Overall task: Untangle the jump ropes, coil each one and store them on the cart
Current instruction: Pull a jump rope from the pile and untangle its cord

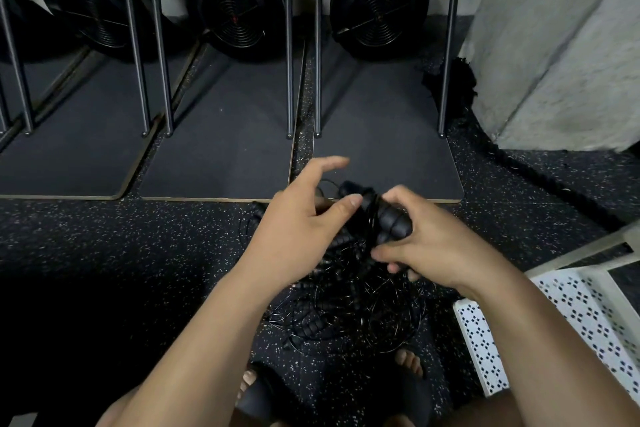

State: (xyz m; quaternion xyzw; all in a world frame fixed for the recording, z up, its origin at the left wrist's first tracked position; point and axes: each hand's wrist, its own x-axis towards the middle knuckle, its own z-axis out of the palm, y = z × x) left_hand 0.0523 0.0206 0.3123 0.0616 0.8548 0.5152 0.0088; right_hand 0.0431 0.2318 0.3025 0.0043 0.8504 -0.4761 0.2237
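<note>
Dim, shadowy wide-angle view, edges bowed, lower-left corner nearly black.

The speckled black floor carries three dark mats side by side. A tangled heap of jump ropes lies in front of them, and a white perforated cart stands to the right.

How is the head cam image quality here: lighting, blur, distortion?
Head view: dim; black jump ropes nearly merge with the dark floor, only thin glints on cords. Lower left sinks to black shadow. Motion blur on the left hand index fingertip. Wide-angle lens splays the metal poles. Brightest is the white cart.
</note>
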